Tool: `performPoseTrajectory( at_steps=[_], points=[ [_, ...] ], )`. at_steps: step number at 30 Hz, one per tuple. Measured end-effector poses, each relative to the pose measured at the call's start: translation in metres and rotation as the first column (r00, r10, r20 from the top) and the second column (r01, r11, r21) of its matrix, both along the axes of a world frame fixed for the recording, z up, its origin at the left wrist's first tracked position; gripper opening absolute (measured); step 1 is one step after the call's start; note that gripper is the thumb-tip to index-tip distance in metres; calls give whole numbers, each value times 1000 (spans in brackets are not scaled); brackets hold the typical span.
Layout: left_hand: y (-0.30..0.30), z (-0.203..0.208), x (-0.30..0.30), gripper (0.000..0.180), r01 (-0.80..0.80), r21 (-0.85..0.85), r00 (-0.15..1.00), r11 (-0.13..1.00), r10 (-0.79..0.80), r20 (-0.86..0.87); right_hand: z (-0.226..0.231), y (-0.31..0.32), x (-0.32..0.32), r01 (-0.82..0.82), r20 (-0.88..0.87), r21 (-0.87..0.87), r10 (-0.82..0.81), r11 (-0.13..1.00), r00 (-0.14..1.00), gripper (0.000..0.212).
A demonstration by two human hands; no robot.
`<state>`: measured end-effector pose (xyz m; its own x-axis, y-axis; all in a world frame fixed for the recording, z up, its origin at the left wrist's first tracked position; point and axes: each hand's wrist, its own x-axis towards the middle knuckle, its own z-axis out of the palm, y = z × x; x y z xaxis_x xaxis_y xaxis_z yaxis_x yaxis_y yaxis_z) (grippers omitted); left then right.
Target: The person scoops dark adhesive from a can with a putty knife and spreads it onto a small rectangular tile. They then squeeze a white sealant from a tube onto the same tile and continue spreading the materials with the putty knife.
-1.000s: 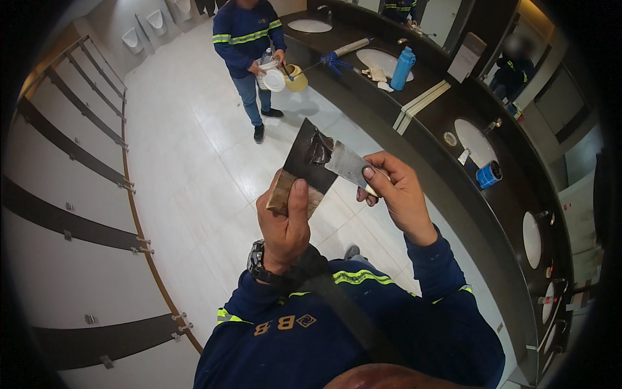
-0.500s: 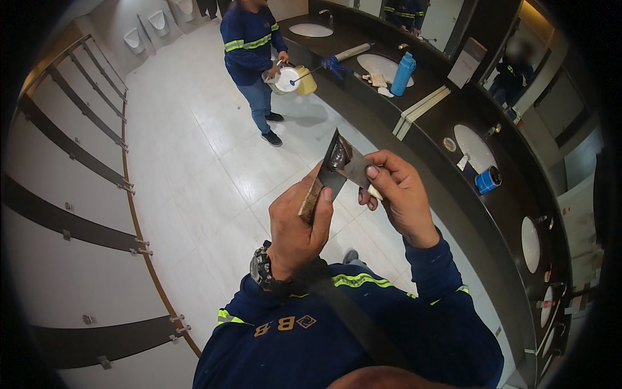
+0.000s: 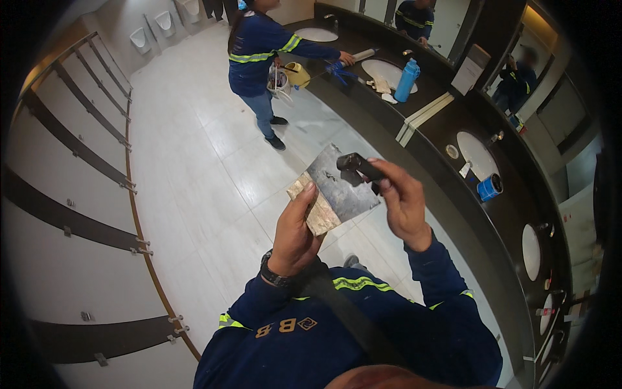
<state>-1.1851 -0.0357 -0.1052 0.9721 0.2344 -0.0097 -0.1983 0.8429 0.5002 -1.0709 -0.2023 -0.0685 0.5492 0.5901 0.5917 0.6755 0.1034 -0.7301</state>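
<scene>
My left hand (image 3: 293, 228) grips a wide steel putty knife (image 3: 343, 185) by its worn wooden handle, thumb on top. The grey blade lies flat and face up, with smears on it. Over the blade's far right part, my right hand (image 3: 407, 206) pinches a smaller putty knife (image 3: 370, 170), tilted and seen partly edge-on. A lump of dark, glossy paste (image 3: 350, 162) clings to its end. Whether that paste touches the wide blade, I cannot tell. The small knife's handle is mostly hidden by my fingers.
At the dark sink counter (image 3: 427, 152) on the right, a co-worker (image 3: 262, 71) carries a bucket (image 3: 280, 85) and reaches to a caulking gun (image 3: 359, 57). A blue bottle (image 3: 406, 81) and blue can (image 3: 490, 187) stand by basins. Stall partitions (image 3: 71, 220) line the left.
My left hand has turned the wide blade flat, and my right hand has tipped the smaller knife with the paste above it. The co-worker has turned and stretched an arm to the caulking gun.
</scene>
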Motion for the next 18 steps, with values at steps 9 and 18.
performPoseTrajectory(
  at_steps=[9, 18],
  points=[
    [3, -4, 19, 42, 10, 71, 1000, 997, -10, 6, 8, -20, 31, -112, 170, -234, 155, 966, 973, 53],
    [-2, 16, 69, 42, -174, 296, 981, 939, 193, -35, 6, -64, 110, 242, 251, -317, -165, 917, 954, 40]
  ],
)
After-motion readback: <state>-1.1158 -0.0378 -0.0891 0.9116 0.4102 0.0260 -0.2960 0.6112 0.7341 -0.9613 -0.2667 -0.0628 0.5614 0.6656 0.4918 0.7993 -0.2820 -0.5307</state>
